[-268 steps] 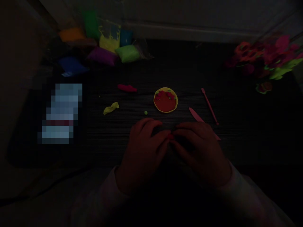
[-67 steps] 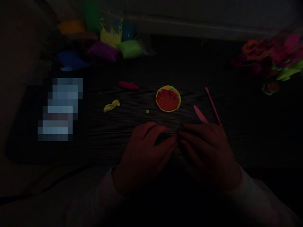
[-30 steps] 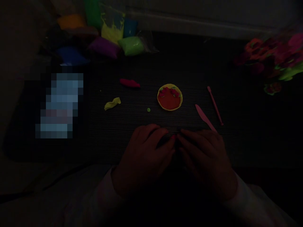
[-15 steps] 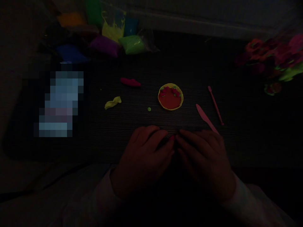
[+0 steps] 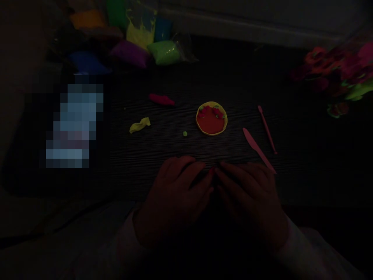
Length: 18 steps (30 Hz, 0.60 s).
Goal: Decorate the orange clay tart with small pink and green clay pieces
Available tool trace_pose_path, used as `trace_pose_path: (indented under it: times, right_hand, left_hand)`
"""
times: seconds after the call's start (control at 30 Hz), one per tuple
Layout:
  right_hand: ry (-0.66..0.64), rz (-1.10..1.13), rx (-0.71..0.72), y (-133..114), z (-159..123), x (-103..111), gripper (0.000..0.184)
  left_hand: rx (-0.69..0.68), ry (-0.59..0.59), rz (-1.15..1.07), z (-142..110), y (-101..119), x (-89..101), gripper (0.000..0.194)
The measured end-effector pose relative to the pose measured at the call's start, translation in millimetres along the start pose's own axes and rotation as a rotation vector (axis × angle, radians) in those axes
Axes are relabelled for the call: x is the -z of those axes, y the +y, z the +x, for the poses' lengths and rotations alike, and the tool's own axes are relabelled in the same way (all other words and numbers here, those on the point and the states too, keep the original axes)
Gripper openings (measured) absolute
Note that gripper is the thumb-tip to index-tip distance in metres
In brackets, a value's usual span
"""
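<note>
You have a small red lump of clay-like material pinched at your left hand's fingertips; your right hand's bunched fingers meet it, grip unclear. The lump lies between both hands, its long axis hidden, just short of the round, yellow-rimmed red disc.

One view on record: a head-worn camera, sited above the near side of the dark table, facing forward and steeply down. The wearer's sleeves enter from the bottom edge — the left hand and right hand sit low at centre, at close range. Coverage runs from the table's near edge up to the grey wall. The top edge crops the green bag; the right edge crops the pink-and-orange cluster.
</note>
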State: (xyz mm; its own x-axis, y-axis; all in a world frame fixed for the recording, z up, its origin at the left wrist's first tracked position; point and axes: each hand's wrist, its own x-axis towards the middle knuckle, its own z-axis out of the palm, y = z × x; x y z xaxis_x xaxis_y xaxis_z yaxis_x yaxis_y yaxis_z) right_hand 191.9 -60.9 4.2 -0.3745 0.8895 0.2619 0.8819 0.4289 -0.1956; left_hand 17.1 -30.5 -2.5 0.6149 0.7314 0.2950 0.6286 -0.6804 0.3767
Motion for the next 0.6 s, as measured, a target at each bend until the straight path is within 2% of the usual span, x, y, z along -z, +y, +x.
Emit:
trace_pose_path:
  times: [0.3,0.6]
  right_hand:
    - [-0.009,0.068,-0.001,-0.3,-3.7,0.1,0.027]
    - [-0.003,0.046,-0.001,0.4,-3.7,-1.2,0.025]
  left_hand:
    - [-0.011,0.004,-0.007,0.9,-1.3,-1.0,0.023]
    - [-0.012,0.004,-0.003,0.2,-0.2,-0.3,0.023]
